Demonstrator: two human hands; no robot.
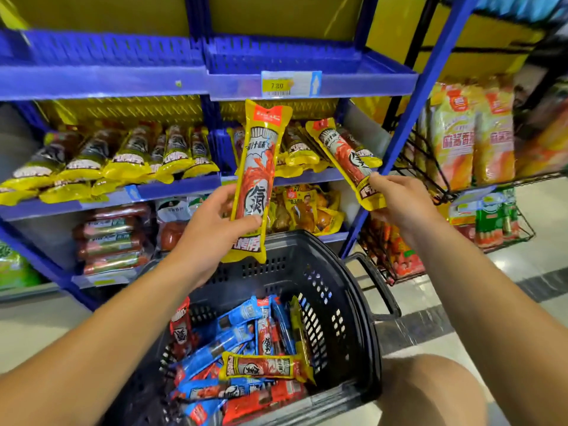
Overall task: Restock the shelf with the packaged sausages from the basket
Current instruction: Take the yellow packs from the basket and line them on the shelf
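My left hand [212,229] grips the lower part of a yellow packaged sausage [259,167], held upright in front of the blue shelf [184,187]. My right hand [399,201] pinches the bottom end of a second yellow sausage pack [341,152], tilted with its top toward the shelf's right section. That shelf level holds rows of the same yellow packs [129,158]. Below, the dark plastic basket [347,290] contains several blue, red and yellow sausage packs, one yellow pack [264,367] lying on top.
A price tag [290,84] hangs on the bare upper shelf edge. Lower shelves carry red sausages [110,238] and yellow snack bags [307,207]. A black wire rack [461,167] with orange packets stands to the right. My knee [430,392] is beside the basket.
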